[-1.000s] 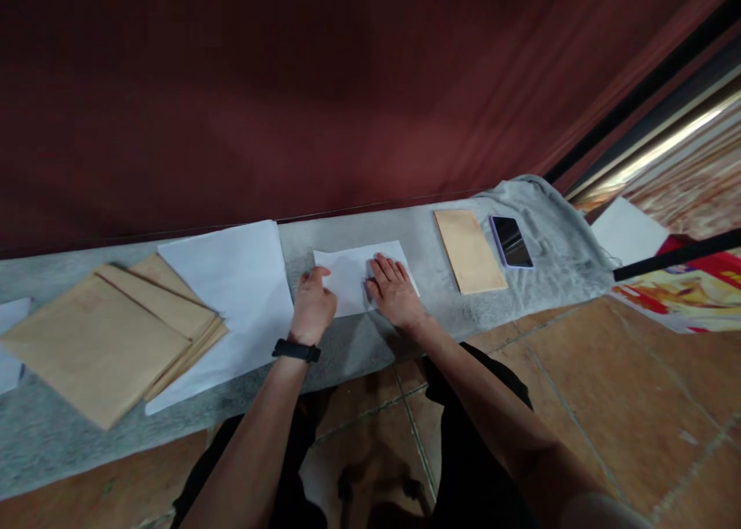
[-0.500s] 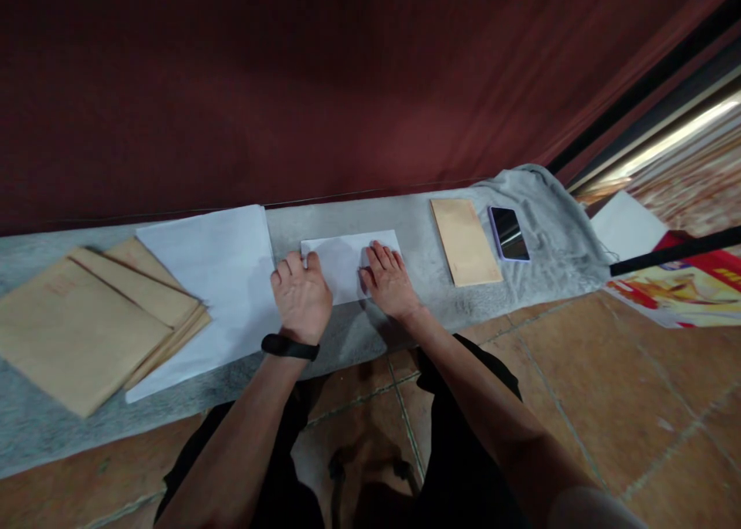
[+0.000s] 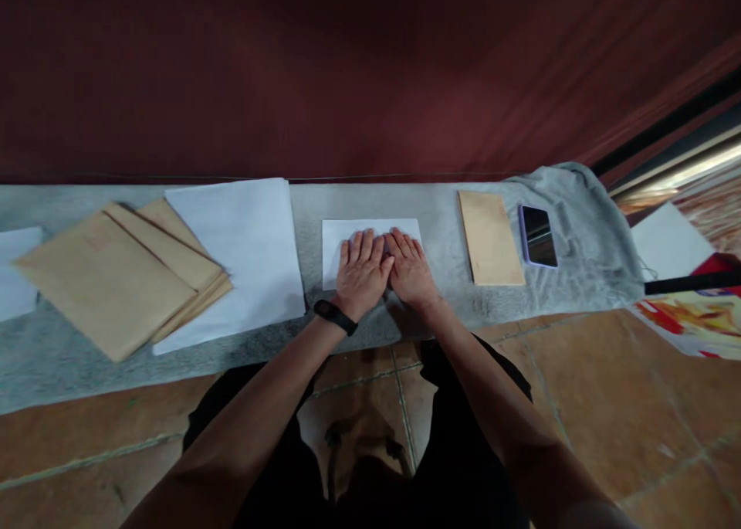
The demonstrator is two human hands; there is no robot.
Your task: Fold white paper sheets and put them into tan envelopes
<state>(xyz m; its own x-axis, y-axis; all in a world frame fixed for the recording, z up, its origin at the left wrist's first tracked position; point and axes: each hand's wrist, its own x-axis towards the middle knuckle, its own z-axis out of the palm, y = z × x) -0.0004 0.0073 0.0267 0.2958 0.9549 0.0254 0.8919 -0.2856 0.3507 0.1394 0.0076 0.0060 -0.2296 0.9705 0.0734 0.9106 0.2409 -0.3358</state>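
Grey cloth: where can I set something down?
Bare cloth: between the right hand and the envelope by the phone; a narrower strip between the white sheets and the paper under the left hand. Crowded: the left, where stacked envelopes overlap those sheets.

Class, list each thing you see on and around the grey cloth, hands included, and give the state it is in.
Left hand: palm down, fingers extended
Right hand: palm down, beside the left
Small white paper: flat, partly covered by both hands
Large white sheets: flat, partly covered
Brown envelopes: piled askew
Right-hand brown envelope: flat, apart
Phone: face up, screen dark
Grey cloth: spread, rumpled at right
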